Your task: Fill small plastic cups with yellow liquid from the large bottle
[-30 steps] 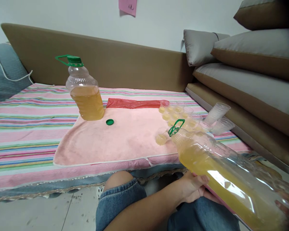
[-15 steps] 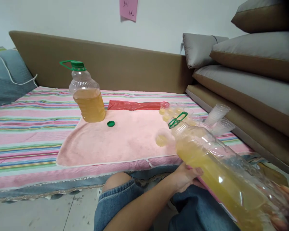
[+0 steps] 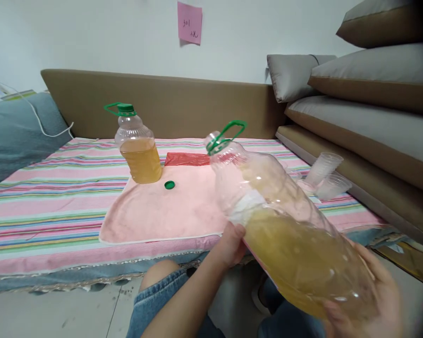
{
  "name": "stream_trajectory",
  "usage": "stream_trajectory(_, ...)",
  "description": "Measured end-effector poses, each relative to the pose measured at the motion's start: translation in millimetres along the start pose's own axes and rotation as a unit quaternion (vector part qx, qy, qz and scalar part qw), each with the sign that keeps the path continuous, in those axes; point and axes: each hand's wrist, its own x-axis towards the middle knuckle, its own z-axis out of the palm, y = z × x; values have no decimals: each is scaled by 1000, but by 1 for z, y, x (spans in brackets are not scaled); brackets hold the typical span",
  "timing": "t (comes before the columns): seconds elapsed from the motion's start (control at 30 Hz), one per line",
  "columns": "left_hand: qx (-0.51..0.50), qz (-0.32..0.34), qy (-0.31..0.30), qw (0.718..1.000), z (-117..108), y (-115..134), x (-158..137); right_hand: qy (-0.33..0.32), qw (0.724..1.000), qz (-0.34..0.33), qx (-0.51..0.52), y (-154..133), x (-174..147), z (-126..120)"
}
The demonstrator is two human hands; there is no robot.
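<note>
A large clear plastic bottle [image 3: 289,234] of yellow liquid leans across the right half of the view, uncapped, its neck up and to the left. A green carrying ring [image 3: 232,131] sits around that neck. My left hand [image 3: 234,241] grips the bottle's underside near the middle. Wrapped about its lower end is my right hand [image 3: 373,291]. The liquid has pooled toward the base, below the mouth. On the pink towel [image 3: 155,211] lies a loose green cap [image 3: 169,185]. A second bottle [image 3: 141,159], part full and capped in green, stands upright at the back left.
Stacked clear plastic cups [image 3: 324,169] lie tilted at the right, by a pile of grey-brown cushions [image 3: 370,117]. A folded red plastic bag [image 3: 186,159] is at the towel's back edge. Behind the striped bedding [image 3: 56,202] stands a brown backboard [image 3: 183,105].
Both hands have brought the bottle up and left, its neck raised higher. The liquid has run back toward the base. The bottle now hides the small cups of yellow liquid seen earlier.
</note>
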Motion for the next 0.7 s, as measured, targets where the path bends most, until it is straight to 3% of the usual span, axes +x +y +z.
stream_trajectory(0.13,4,69,57,996,-13,39,-12,-43,997,-11,66,-31,-2,51)
stream_trajectory(0.2,21,144,115,983,-22,59,-18,-96,991,-36,87,-39,-1,75)
stream_trajectory(0.33,100,319,245,910,-44,99,-35,-196,968,-52,146,-39,1,124)
stream_trajectory(0.43,155,392,299,856,-60,127,-49,-281,931,-19,233,-28,-1,163)
stream_trajectory(0.53,199,405,326,831,-77,150,-65,-350,887,6,300,-14,-6,202)
stream_trajectory(0.7,258,335,351,835,-123,172,-87,-441,831,28,339,8,-10,262)
